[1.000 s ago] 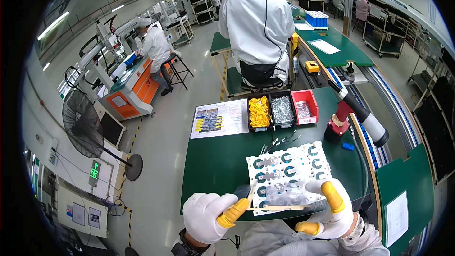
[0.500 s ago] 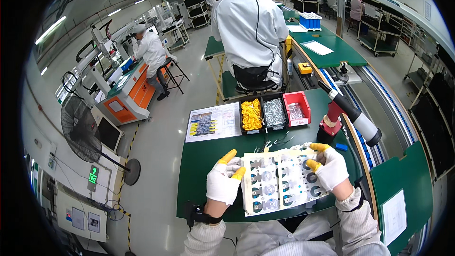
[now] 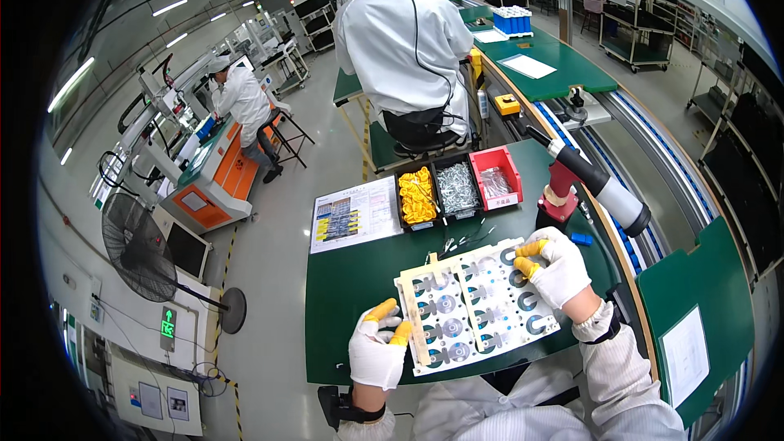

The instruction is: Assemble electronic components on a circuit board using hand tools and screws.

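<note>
A flat cream-white panel (image 3: 478, 304) with rows of round cutouts and grey and blue parts is tilted over the near part of the green table. My left hand (image 3: 378, 349), in a white glove with yellow fingertips, pinches its left edge between thumb and finger. At its upper right side, my right hand (image 3: 559, 268), gloved the same way, grips the panel with yellow-tipped fingers over the face. The fingers under the panel are hidden. Thin wires with pale ends (image 3: 469, 240) lie just beyond its far edge.
Beyond the panel stand a bin of yellow parts (image 3: 417, 197), a bin of silvery parts (image 3: 457, 188) and a red bin (image 3: 495, 177). A printed sheet (image 3: 354, 214) lies left of them. An electric screwdriver (image 3: 600, 188) leans at right. A seated person (image 3: 404, 49) is ahead.
The panel has turned counterclockwise, its left side coming lower and its right side rising. My left hand has moved down and my right hand up slightly. The whole view has shifted a little.
</note>
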`<state>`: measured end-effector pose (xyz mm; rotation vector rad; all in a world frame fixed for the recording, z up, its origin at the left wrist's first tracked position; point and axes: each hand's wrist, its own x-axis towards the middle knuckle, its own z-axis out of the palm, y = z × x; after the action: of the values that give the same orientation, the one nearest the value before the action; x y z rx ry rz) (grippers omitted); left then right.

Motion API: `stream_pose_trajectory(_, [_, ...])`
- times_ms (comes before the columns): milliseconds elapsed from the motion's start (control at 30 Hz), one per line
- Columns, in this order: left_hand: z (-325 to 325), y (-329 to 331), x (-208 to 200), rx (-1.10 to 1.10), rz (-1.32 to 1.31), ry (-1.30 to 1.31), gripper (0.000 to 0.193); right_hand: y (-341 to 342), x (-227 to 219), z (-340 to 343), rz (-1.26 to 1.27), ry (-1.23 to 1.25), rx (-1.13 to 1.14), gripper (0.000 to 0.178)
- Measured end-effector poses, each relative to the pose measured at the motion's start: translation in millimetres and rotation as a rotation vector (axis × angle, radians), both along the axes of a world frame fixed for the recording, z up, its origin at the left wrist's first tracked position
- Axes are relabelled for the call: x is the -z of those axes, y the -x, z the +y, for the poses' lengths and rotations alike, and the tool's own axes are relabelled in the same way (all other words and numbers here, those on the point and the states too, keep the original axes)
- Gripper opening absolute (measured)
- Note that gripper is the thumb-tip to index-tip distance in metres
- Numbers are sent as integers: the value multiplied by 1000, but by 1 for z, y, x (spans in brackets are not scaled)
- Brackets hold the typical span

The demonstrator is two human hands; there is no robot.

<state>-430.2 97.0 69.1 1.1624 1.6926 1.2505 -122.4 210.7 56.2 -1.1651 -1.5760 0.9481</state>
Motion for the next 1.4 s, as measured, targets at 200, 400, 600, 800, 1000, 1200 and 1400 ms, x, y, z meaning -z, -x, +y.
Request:
stream_pose_trajectory(200, [42,-7,0,91,252,-330,71,4,-16,3,-313,-160,8,52])
stream_pose_trajectory(400, [49,-18,-29,373,876,-212,56,3,-32,12,-564,-432,-301,48])
stream_pose_trajectory(600, [31,-35,-47,151,963,-427,52,-4,-50,-8,-531,-473,-93,42])
stream_pose_trajectory(800, [-13,-54,-47,327,767,-478,34,-52,5,-19,-436,-202,270,32])
stream_pose_trajectory(1000, [-18,-109,-17,654,776,-539,28,-109,62,0,-729,-2,526,31])
stream_pose_trajectory(1200, [-17,-109,-7,596,974,-731,34,-101,91,33,-1128,-66,467,17])
stream_pose_trajectory(1400, [-15,-107,-8,621,947,-750,30,-93,63,20,-1028,71,420,18])
